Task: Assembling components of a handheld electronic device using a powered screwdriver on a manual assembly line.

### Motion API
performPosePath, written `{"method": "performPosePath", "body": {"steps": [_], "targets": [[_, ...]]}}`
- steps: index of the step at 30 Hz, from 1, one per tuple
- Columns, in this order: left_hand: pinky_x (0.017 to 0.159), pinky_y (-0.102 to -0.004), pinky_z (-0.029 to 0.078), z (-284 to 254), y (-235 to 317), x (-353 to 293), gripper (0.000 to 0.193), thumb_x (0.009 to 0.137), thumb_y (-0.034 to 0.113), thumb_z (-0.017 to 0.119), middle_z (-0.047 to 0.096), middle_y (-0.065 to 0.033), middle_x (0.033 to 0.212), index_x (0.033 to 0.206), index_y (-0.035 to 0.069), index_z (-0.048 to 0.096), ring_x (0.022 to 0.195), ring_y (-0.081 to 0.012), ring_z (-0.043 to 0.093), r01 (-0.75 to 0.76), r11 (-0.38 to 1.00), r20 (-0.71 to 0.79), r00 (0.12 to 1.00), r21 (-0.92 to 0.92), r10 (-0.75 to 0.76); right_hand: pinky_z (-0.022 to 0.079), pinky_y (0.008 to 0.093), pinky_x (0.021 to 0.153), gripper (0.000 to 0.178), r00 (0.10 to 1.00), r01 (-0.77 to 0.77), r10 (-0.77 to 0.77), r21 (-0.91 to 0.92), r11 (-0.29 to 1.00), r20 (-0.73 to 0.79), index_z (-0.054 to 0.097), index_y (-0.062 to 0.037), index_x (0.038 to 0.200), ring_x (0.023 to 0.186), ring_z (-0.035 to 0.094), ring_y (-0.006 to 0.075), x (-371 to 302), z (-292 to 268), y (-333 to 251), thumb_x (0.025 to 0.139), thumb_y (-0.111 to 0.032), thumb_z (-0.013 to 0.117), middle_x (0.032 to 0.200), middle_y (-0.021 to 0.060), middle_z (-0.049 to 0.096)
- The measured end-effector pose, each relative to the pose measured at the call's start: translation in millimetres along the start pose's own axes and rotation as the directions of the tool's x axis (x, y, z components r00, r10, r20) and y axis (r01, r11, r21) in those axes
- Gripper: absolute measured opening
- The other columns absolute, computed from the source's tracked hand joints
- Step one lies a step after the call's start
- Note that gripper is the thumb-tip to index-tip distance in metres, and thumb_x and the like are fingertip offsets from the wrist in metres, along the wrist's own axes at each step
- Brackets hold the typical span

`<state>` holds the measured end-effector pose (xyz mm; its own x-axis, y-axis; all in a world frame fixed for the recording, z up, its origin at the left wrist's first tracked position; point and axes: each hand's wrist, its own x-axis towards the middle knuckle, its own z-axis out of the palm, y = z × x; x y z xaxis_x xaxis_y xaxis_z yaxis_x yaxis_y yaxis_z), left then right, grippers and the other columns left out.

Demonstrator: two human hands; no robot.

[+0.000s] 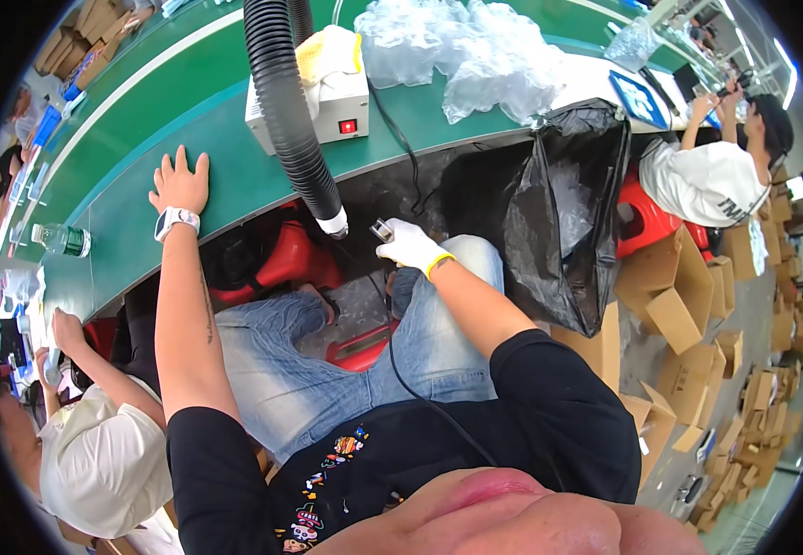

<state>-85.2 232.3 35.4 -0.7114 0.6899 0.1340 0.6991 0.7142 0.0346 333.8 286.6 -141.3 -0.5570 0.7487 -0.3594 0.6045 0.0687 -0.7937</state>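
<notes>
My left hand [182,188], bare and with a white watch [177,220] at its wrist, lies flat on the green worktable [124,199], fingers spread. In a white glove with a yellow cuff, my right hand [415,246] is closed on a small metallic piece [382,228] over my right knee. Its exact kind I cannot make out. Just left of that hand hangs the pale end of a black corrugated hose [292,120]. Behind the hose stands a white box with a red switch [348,127]; a yellow-and-white cloth [330,57] rests on top.
Clear plastic bags [461,51] are piled at the table's back. A black bin bag [595,217] hangs right of my knee; cardboard boxes [674,287] lie beyond. A plastic bottle [61,240] stands far left. Co-workers sit on both sides. A black cable [408,381] crosses my lap.
</notes>
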Motion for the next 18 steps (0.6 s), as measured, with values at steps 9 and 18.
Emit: {"method": "performPosePath", "body": {"steps": [9, 18], "targets": [[0.123, -0.0628, 0.02, -3, 2, -5, 0.073, 0.1, 0.062, 0.043, 0.028, -0.0115, 0.169, 0.162, 0.024, 0.035, 0.156, -0.0354, 0.025, 0.026, 1.0, -0.004, 1.0, -0.01, -0.026, 0.058, 0.0382, 0.067, 0.046, 0.992, -0.086, 0.086, -0.004, 0.996, 0.096, 0.065, -0.0043, 0.11, 0.074, 0.071, 0.0253, 0, 0, -13, 0.076, -0.03, 0.082, 0.088, 0.0142, 0.07], [0.123, -0.0628, 0.02, -3, 4, -5, 0.072, 0.1, 0.062, 0.044, 0.029, -0.0117, 0.169, 0.162, 0.025, 0.034, 0.156, -0.0354, 0.025, 0.017, 0.999, -0.015, 1.0, -0.031, -0.018, 0.058, 0.0378, 0.067, 0.048, 0.993, -0.079, 0.083, -0.053, 0.995, 0.082, 0.066, -0.0036, 0.113, 0.074, 0.071, 0.0242, 2, 0, -11, 0.076, -0.03, 0.083, 0.09, 0.0137, 0.071]]}}
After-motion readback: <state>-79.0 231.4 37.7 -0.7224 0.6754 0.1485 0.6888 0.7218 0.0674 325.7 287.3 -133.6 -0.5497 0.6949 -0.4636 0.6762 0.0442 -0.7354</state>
